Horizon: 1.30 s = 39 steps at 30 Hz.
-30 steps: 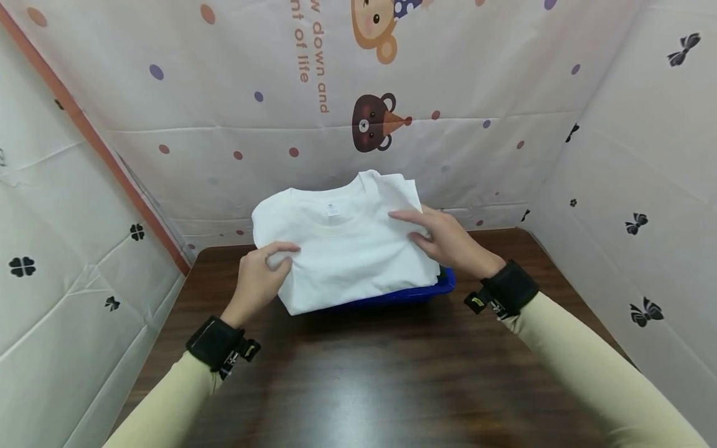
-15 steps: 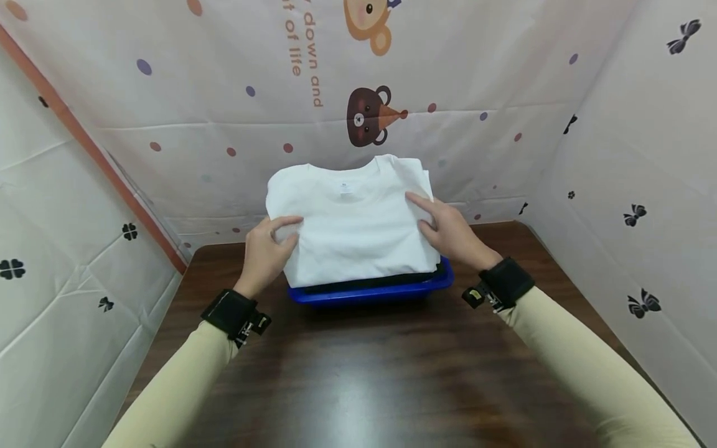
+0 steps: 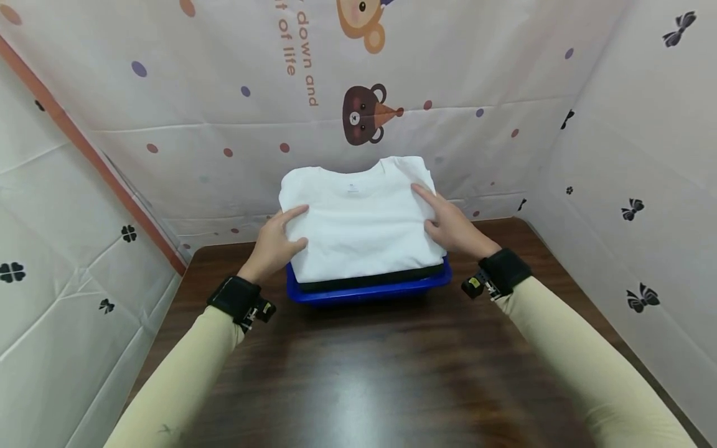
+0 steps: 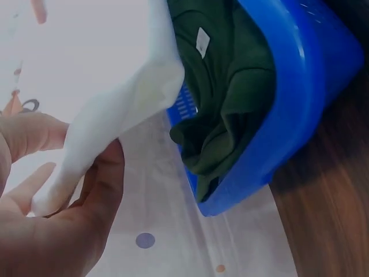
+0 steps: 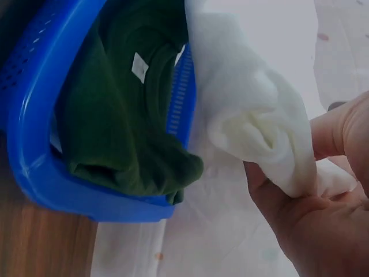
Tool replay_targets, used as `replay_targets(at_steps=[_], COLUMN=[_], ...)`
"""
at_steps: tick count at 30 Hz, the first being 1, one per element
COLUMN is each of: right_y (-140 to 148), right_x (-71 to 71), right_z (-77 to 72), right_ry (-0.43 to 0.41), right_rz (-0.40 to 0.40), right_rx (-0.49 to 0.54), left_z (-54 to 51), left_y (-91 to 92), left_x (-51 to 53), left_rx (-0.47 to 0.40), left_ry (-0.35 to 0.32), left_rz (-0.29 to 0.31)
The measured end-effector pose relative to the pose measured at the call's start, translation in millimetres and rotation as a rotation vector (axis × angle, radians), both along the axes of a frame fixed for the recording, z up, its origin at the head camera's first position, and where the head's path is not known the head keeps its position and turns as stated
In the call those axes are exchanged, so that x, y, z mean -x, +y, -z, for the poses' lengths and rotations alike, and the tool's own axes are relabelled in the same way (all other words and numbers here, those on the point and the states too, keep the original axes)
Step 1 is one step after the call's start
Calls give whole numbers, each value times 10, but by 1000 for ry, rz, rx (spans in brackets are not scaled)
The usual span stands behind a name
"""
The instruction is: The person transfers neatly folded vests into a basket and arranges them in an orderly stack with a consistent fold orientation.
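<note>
A folded white T-shirt (image 3: pixel 364 230) with a small neck label is held up over a blue basket (image 3: pixel 370 294). My left hand (image 3: pixel 276 244) grips its left side, thumb in front and fingers behind, as the left wrist view shows. At the opposite side my right hand (image 3: pixel 455 225) pinches the shirt the same way, its fingers under the fold in the right wrist view. Inside the basket lies a folded dark green shirt (image 5: pixel 121 109) with a white label. Both wrist views show a gap between the white shirt and the green one.
The basket stands near the back of a dark brown wooden table (image 3: pixel 358 367). Close behind it hangs a white printed sheet (image 3: pixel 235 118) with dots and bear faces. A patterned side sheet (image 3: pixel 627 155) borders the table on the right.
The white shirt has moved away from me and slightly right, held by both hands. More of the basket's front rim and the green shirt now shows below it.
</note>
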State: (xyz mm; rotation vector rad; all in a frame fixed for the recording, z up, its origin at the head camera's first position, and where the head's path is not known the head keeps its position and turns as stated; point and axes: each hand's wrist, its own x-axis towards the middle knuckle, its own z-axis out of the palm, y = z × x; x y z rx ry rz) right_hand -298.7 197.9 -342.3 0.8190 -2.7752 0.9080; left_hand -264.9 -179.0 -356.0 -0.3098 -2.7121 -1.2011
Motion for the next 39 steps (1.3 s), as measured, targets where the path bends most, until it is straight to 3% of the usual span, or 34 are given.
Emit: replay_targets(at_steps=[4, 11, 19, 25, 30, 39], right_y=[24, 28, 9, -23, -55, -102], right_x=[42, 93, 176, 237, 281, 281], right_z=[20, 78, 276, 477, 545, 536], right_ry=[-62, -103, -216, -325, -411, -350], right_rz=[34, 35, -8, 2, 70, 70], right_rx=[-20, -9, -38, -65, -107, -229], left_z=[-17, -11, 169, 389, 457, 457], left_y=[25, 18, 14, 67, 150, 193], left_x=[37, 74, 163, 214, 241, 256], left_rx=[-33, -60, -12, 93, 189, 343], left_ry=[-99, -192, -267, -284, -258, -205], left_rz=[2, -2, -20, -46, -35, 10])
